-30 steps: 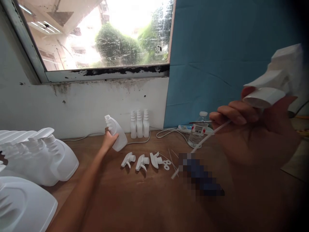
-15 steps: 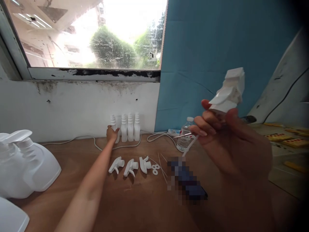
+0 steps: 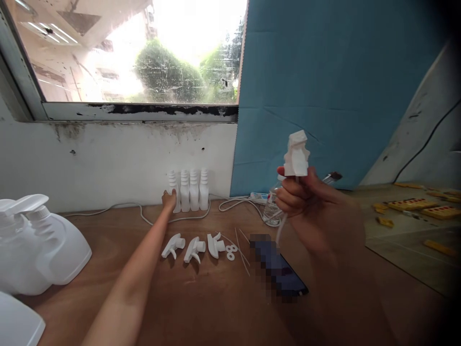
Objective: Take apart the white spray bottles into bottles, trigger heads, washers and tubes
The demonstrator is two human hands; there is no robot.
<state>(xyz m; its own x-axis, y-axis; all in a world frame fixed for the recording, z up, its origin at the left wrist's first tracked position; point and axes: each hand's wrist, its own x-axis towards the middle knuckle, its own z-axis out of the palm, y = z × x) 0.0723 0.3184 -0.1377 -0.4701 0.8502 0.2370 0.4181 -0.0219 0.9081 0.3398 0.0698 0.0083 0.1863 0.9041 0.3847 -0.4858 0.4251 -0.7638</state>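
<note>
L hand (image 3: 168, 202) touches leftmost bottle (image 3: 173, 180), mid-frame; can't tell if gripping. R hand (image 3: 306, 204) grasps spray head (image 3: 297, 154) w/ tube (image 3: 282, 231) plus slim tool (image 3: 332, 177), right of ctr. 3 loose spray heads (image 3: 195, 250) on bench (image 3: 205, 307), lower ctr.

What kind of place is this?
Probably a workshop: four white bottles stand by the wall, three spray heads lie on the wooden table, and the right hand holds another spray head.

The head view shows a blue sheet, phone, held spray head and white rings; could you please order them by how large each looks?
1. Blue sheet
2. Phone, partly blurred
3. Spray head
4. White rings, too alike to rank among themselves
</note>
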